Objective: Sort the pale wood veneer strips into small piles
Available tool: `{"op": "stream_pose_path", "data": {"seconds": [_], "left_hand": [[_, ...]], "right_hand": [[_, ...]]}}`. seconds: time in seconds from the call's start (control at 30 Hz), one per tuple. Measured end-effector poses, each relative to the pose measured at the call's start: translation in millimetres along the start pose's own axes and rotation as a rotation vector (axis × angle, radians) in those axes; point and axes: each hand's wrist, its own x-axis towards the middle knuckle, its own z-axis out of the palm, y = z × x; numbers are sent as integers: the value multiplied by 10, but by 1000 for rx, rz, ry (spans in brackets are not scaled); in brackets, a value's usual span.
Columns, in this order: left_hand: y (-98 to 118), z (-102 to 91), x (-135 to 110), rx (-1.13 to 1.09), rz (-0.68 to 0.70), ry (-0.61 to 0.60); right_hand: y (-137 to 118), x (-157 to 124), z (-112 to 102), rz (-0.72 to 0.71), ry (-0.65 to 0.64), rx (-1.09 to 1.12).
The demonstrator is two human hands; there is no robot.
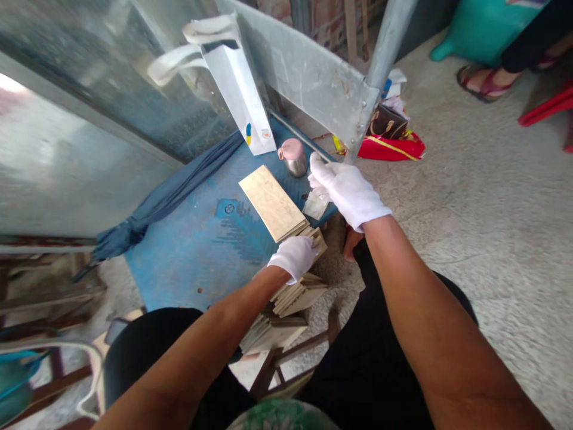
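Observation:
My left hand (293,258), in a white glove, is closed on the edge of some thin wooden boards (319,243) at the near side of the blue table. Just beyond it, a flat pale wooden board (274,203) lies on the tabletop. Also white-gloved, my right hand (347,188) hovers by the table's right edge with its fingers curled and the thumb stretched up. What those fingers hold, if anything, is hidden. Beneath them is a small whitish piece of paper or cloth (316,206). Below my left hand, more thin boards (301,295) are stacked between my knees.
On the blue table (188,239) stand a steel cup with a pink lid (293,157) and a white paper bag (244,89). A folded dark umbrella (165,194) lies along the left edge. A metal post (380,71) rises behind. Another person's sandalled foot (487,82) is upper right.

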Motion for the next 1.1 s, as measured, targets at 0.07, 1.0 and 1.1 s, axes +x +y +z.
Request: {"op": "stream_pose_path", "data": {"seconds": [0.07, 1.0, 1.1], "left_hand": [[9, 102, 87, 18, -2, -9], [-521, 335, -110, -433, -397, 486], [-776, 408, -34, -541, -481, 453]], "right_hand": [[-21, -8, -5, -7, -9, -14], [303, 133, 216, -8, -66, -84], [358, 133, 267, 56, -84, -198]]}}
